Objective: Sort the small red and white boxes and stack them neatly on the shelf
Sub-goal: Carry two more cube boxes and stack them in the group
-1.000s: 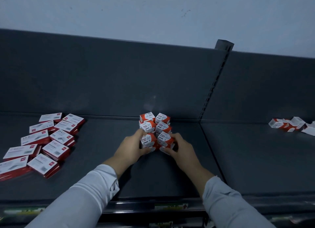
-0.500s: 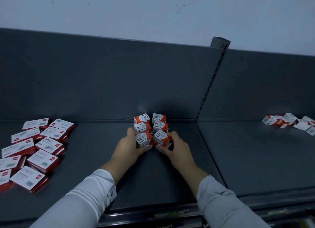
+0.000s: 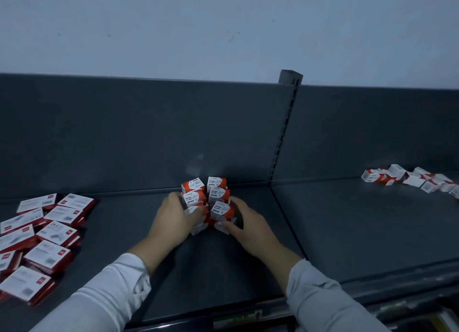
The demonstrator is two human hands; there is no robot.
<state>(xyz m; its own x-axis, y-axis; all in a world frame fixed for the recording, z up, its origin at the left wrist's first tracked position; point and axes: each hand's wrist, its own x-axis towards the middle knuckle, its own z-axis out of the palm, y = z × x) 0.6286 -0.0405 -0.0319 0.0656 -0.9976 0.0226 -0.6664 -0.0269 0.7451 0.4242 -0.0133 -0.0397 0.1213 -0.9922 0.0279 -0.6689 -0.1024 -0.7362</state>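
Observation:
A block of several small red and white paper clip boxes [image 3: 215, 194] stands in two columns on the dark grey shelf [image 3: 248, 262], close to its back panel. My left hand [image 3: 171, 222] grips the block's left side, its thumb lying over the front left box. My right hand [image 3: 246, 226] grips the right side, fingers curled round the front right box. The lower boxes are partly hidden behind my hands.
Several flat red and white boxes [image 3: 49, 235] lie spread over the shelf's left end. A loose heap of small red and white boxes [image 3: 412, 179] lies at the far right. A slotted upright post [image 3: 285, 123] splits the back panel.
My view has shifted left and a little up. Both hands have stayed on the block's two sides, squeezed closer in around the front boxes.

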